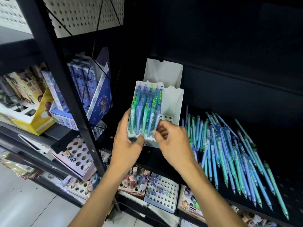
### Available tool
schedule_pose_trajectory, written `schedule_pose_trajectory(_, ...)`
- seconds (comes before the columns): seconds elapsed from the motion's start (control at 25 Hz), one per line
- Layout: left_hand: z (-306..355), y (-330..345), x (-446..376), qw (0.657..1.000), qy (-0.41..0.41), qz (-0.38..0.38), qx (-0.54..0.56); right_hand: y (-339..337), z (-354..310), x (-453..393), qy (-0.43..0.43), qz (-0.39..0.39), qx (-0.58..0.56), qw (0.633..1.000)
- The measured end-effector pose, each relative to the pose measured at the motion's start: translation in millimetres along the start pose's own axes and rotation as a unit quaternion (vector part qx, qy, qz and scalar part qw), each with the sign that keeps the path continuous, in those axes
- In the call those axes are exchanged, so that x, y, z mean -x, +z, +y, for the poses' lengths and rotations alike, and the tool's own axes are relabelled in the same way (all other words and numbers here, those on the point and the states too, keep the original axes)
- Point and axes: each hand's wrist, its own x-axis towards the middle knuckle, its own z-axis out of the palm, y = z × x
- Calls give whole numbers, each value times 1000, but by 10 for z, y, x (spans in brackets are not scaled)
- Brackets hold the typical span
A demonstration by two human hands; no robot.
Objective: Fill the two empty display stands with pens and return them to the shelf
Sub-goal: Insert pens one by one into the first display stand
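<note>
A white display stand (139,86) packed with several blue and green pens (146,110) is tilted above the black shelf (278,194). My left hand (127,141) grips its lower left corner, thumb on the front edge. My right hand (172,138) is at the stand's lower right, fingertips curled on a pen in the front row. Just behind to the right stands a second white display stand (173,102), its holes empty. Another white cardboard back (164,71) rises behind both. A pile of loose blue and green pens (229,153) lies on the shelf to the right.
A black upright post (68,89) runs left of the stands. Left shelves hold a yellow box (37,115) and blue boxes (91,89). Below are perforated trays (162,190) with small items. A pegboard (82,12) hangs above. Pale floor (24,202) lies lower left.
</note>
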Motion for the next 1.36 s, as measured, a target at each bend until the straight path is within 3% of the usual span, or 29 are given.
schedule_pose_trajectory(0.08, 17, 10, 12, 1000, 2, 6, -1, 23, -9, -7, 4, -4, 16, 1000)
schedule_pose_trajectory(0.16, 98, 28, 95, 997, 10, 69, -33, -22, -31, -4, 15, 2, 5, 1000)
schedule_pose_trajectory(0.28, 343, 132, 332, 975, 129, 168, -64, -237, 18, 134, 29, 27, -32, 999)
schedule_pose_trajectory(0.36, 529, 340, 476, 970, 212, 111, -45, -510, 162, 295, 38, 71, -51, 995)
schedule_pose_trajectory(0.48, 723, 773, 598, 970, 230, -53, -58, -1078, 539, 622, 76, 145, -28, 986)
schedule_pose_trajectory(0.6, 817, 1150, 649, 941, 223, -202, -153, -1654, 972, 980, 156, 200, 122, 960)
schedule_pose_trajectory(0.68, 899, 1413, 680, 910, 236, -254, -228, -1942, 1251, 1199, 244, 173, 242, 923)
schedule_pose_trajectory(0.8, 1088, 1774, 733, 859, 224, -295, -353, -2084, 1487, 1345, 338, 61, 267, 900)
schedule_pose_trajectory(0.96, 1149, 2045, 753, 809, 184, -316, -459, -2083, 1528, 1320, 331, 18, 253, 909)
schedule_pose_trajectory(1.36, 1136, 2139, 802, 844, 143, -383, -346, -2320, 1465, 1116, 331, 57, 274, 901)
